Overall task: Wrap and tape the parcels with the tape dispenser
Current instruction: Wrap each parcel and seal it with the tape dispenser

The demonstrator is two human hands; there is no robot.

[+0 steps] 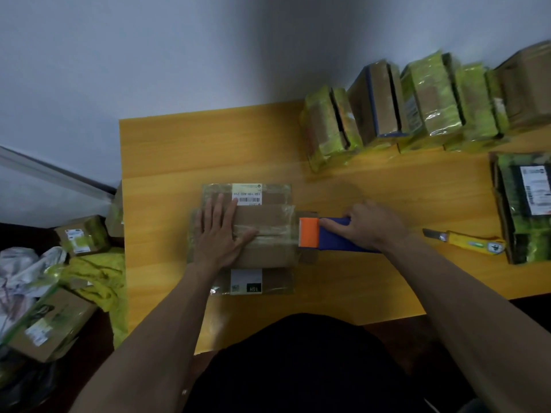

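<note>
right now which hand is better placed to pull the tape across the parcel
Right. The right hand already grips the tape dispenser at the parcel's right edge, while the left hand lies flat on top, steadying it.

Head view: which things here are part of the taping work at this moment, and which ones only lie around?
In use:
- parcel, pressed flat by the left hand
- tape dispenser, gripped by the right hand at the parcel's right edge

Lying about:
- yellow utility knife on the table
- row of wrapped parcels at the far edge
- boxes on the floor, left
</note>
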